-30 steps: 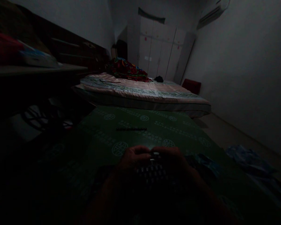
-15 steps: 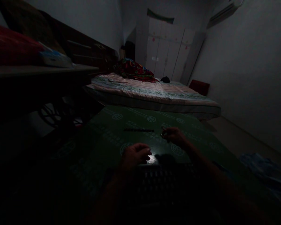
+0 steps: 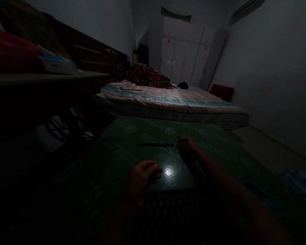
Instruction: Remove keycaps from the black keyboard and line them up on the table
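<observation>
A dark keyboard (image 3: 168, 211) lies at the near side of the green table, its keys barely visible in the gloom. Beyond it a straight row of small dark pieces (image 3: 155, 144), which look like keycaps, sits on the tabletop. At the right end of this row is my right hand (image 3: 188, 145), its fingers closed on a thin tool (image 3: 177, 137) whose narrow tip sticks out to the left. My left hand (image 3: 144, 173) hovers above the keyboard's far left edge, thumb and fingers drawn together. Whatever may be between them is hidden.
The green table (image 3: 119, 136) reaches toward a bed (image 3: 178, 100) with a red patterned blanket (image 3: 149, 76). To the left runs a shelf (image 3: 91, 75) with a red bundle (image 3: 12, 51). Dim cloth (image 3: 295, 182) lies at the right.
My right hand has lowered to the tabletop by the right end of the row. My left hand has drawn slightly left and nearer. The view has shifted a little.
</observation>
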Demonstrator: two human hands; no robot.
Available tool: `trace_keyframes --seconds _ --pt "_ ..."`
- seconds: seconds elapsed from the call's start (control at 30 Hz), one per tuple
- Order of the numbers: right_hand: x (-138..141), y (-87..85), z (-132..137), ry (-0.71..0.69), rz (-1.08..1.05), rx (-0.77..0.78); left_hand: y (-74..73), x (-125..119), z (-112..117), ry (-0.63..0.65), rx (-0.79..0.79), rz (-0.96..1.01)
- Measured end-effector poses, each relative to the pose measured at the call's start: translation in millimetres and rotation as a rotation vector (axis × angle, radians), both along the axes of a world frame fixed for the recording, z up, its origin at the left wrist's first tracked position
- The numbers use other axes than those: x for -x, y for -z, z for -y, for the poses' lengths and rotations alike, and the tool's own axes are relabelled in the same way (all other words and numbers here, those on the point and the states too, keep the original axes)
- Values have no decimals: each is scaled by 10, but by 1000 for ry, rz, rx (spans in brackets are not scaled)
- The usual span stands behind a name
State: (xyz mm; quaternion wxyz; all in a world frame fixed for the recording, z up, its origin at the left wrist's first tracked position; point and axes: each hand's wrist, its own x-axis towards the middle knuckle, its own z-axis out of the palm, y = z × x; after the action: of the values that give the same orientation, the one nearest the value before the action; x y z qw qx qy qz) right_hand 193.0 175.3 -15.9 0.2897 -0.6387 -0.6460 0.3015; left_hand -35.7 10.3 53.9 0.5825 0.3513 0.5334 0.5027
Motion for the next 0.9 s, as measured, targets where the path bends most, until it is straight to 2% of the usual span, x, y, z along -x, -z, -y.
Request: trace_keyframes --seconds 0.4,0.9 --pt "53 -5 -44 -73 -35 45 14 -62 29 59 15 -6" --pt "32 12 -111 -84 30 30 14 -90 58 86 32 -52"
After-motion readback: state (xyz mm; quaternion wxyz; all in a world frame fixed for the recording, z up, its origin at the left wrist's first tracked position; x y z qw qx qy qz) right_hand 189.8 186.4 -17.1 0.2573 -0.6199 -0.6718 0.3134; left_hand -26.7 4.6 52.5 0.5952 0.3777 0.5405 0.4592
